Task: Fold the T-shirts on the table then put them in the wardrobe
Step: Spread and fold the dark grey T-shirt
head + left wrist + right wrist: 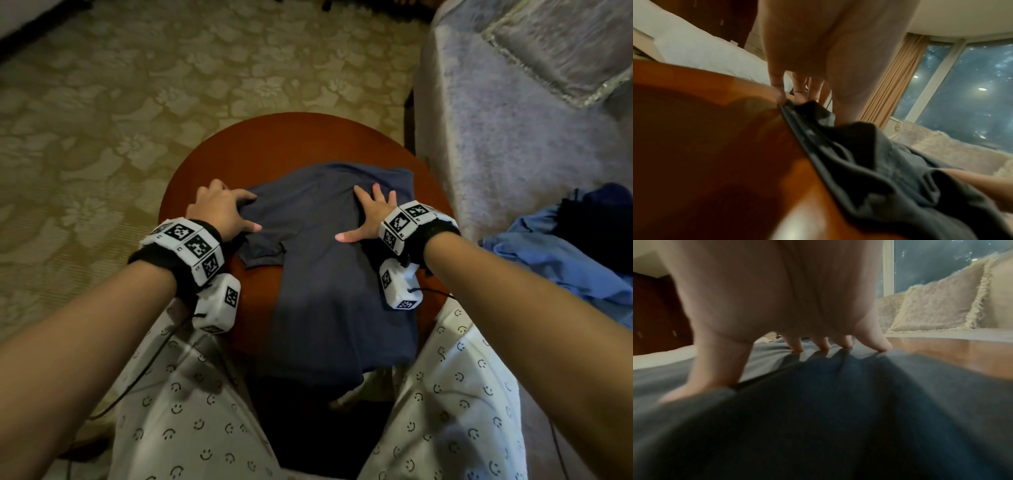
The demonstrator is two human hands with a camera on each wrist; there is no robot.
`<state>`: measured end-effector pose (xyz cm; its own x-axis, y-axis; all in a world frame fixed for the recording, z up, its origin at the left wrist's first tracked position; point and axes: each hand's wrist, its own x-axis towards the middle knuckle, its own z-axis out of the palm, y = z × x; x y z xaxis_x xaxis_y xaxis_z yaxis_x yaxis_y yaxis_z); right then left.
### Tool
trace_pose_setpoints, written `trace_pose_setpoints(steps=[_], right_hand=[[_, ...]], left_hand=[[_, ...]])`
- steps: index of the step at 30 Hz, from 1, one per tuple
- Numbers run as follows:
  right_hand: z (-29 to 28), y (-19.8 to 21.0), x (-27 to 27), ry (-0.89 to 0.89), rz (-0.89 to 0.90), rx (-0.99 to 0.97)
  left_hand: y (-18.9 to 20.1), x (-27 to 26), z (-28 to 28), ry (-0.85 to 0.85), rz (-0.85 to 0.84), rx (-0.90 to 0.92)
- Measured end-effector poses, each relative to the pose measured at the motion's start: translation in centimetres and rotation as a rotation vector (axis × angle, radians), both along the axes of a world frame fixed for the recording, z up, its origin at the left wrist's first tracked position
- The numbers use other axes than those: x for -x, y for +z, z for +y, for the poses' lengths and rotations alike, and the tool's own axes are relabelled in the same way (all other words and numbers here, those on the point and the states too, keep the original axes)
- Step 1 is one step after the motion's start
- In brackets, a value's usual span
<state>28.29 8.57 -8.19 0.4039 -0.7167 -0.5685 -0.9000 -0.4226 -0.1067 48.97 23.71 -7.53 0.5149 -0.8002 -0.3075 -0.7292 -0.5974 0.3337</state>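
A dark blue-grey T-shirt lies spread on a round red-brown wooden table, its lower part hanging over the near edge. My left hand rests arched on the shirt's left shoulder beside the folded-in sleeve. In the left wrist view its fingertips touch the fabric edge on the tabletop. My right hand presses flat on the upper right of the shirt with fingers spread. In the right wrist view its fingertips stand on the cloth.
A pile of blue and dark clothes lies on the pale grey covered seat at the right. Patterned beige carpet surrounds the table. My legs in smiley-print trousers straddle the table's near edge. Fringed cushions sit by a window.
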Motion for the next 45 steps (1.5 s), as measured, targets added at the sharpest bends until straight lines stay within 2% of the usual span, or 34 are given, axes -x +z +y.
trace_pose_setpoints(steps=[3,6,13,15,17,21,25,27,30,33,35,37,39,41,43,45], right_hand=[[0.2,0.2,-0.2,0.022,0.059,-0.006],[0.2,0.2,-0.4,0.024,0.084,-0.013],[0.3,0.2,-0.4,0.013,0.092,-0.015],[0.4,0.2,-0.4,0.013,0.096,-0.017],[0.4,0.2,-0.4,0.013,0.094,-0.015],[0.3,0.0,-0.4,0.008,0.084,-0.022],[0.2,-0.3,-0.4,0.012,0.074,-0.024],[0.2,-0.4,-0.4,0.016,0.066,-0.019],[0.1,-0.5,-0.3,0.02,0.052,-0.021],[-0.1,-0.9,-0.1,0.02,0.021,-0.031],[-0.5,-1.8,-0.1,0.019,0.016,-0.033],[-0.6,-2.4,-0.1,0.025,0.01,-0.01],[-0.7,-2.8,-0.1,0.034,-0.01,0.01],[-1.0,-3.2,-0.1,0.047,-0.035,0.008],[-1.4,-3.7,-0.1,0.073,-0.039,0.011],[-1.7,-3.9,-0.2,0.094,-0.035,0.014]], left_hand=[[-0.2,-0.2,0.7,0.075,0.032,0.04],[-0.6,-0.2,1.7,0.27,0.125,0.172],[-1.0,-0.2,2.6,0.667,0.477,0.409],[-0.8,0.5,2.3,0.697,0.62,0.395],[-0.7,1.2,1.8,0.617,0.642,0.334],[-0.3,2.1,0.8,0.416,0.428,0.259],[0.7,2.3,0.0,0.413,0.37,0.307],[1.8,2.5,-0.6,0.376,0.283,0.359],[3.5,4.4,-2.0,0.198,0.112,0.396],[4.4,7.9,-3.9,-0.002,0.025,0.41],[3.8,10.5,-5.0,-0.134,0.042,0.363],[2.7,12.2,-5.6,-0.191,0.095,0.226],[1.8,12.3,-5.7,-0.08,0.223,0.188],[1.5,11.2,-5.6,0.006,0.289,0.299],[1.0,9.9,-5.3,-0.134,0.169,0.313],[0.3,9.1,-4.7,-0.405,0.029,0.107]])
